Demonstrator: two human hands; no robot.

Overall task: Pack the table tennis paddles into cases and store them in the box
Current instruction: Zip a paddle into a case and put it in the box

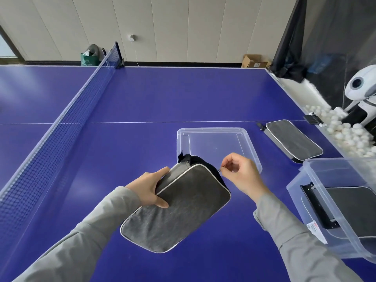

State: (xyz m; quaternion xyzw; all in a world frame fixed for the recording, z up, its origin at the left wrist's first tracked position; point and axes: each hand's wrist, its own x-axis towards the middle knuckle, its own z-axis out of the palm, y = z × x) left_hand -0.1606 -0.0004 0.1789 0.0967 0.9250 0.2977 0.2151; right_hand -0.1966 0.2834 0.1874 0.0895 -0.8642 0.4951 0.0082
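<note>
Grey fabric with pale piping covers the paddle case point(177, 208) that is held above the blue table point(142, 94). The left hand point(150, 190) grips the case along its left edge, thumb lying on the top face and fingers wrapped round the side panel. The right hand point(242, 174) is at the far right corner of the case, with thumb and forefinger pinched together on the small zipper pull point(220, 170); the remaining fingers are loosely curled. The case is tilted, its near end lower and toward the left. Whether a paddle is inside cannot be told.

Beyond the case, the clear plastic lid point(213, 132) lies flat on the table. Right of the lid, a second grey case point(293, 142) lies flat on the table near the right edge, apart from the lid. At the near right, the clear storage box point(317, 171) stands on the table and holds another dark case point(354, 210), seen through the wall and the open top.

The net point(67, 117) crosses the table at the left. Past the right edge, a tray of white balls point(345, 133) sits beside a white ball machine point(364, 84). A cardboard box point(254, 61) and a green bag point(89, 59) stand on the floor against the far wall.
</note>
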